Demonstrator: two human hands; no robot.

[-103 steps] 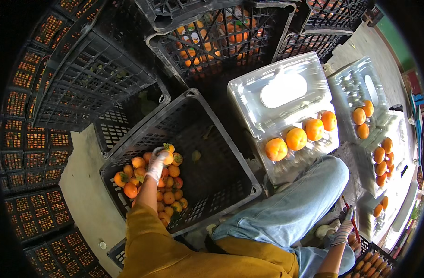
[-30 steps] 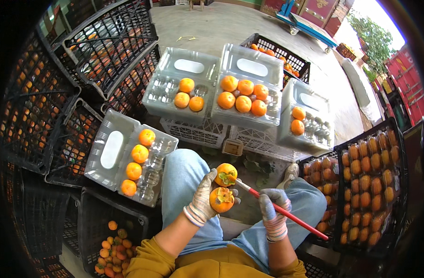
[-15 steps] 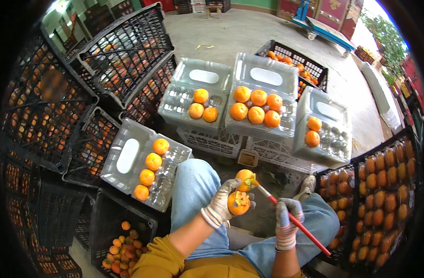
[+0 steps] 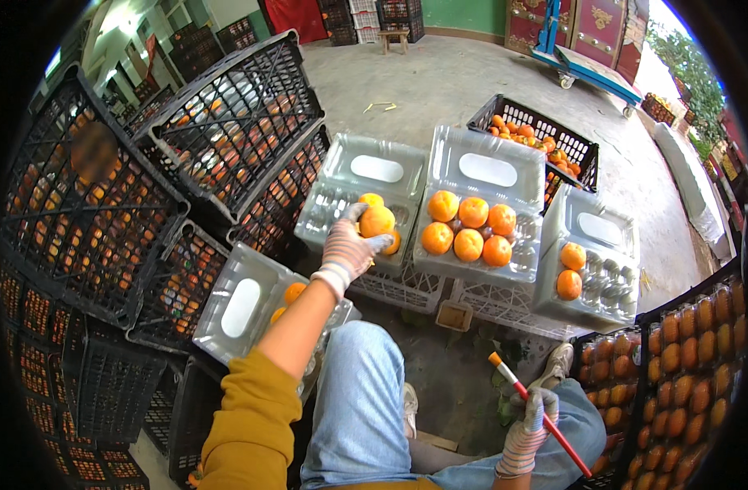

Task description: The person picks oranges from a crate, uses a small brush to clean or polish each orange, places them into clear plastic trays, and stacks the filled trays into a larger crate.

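My left hand (image 4: 346, 250), in a striped grey-palmed glove, reaches over the clear plastic tray (image 4: 315, 214) at centre left. Its fingers curl round an orange persimmon (image 4: 377, 221); whether a second one sits in the palm is hidden. Other persimmons (image 4: 371, 199) show beside the fingers in that tray. My right hand (image 4: 529, 433), gloved too, rests low by my right knee, closed on a red-handled paintbrush (image 4: 563, 442) with its bristles pointing up and left. The middle clear tray (image 4: 531, 253) bears two rows of persimmons (image 4: 468, 244).
At right stands another clear tray (image 4: 627, 299) with two persimmons. An open tray (image 4: 214, 328) lies lower left, partly behind my arm. Stacked black crates (image 4: 174, 175) of fruit rise at left; packed persimmons (image 4: 672, 359) stand at right. Behind the trays is a black crate (image 4: 582, 147) of persimmons.
My left hand has moved from in front of my lap, where it held two persimmons, forward and left to the tray. The brush has come away from the fruit, still in my right hand.
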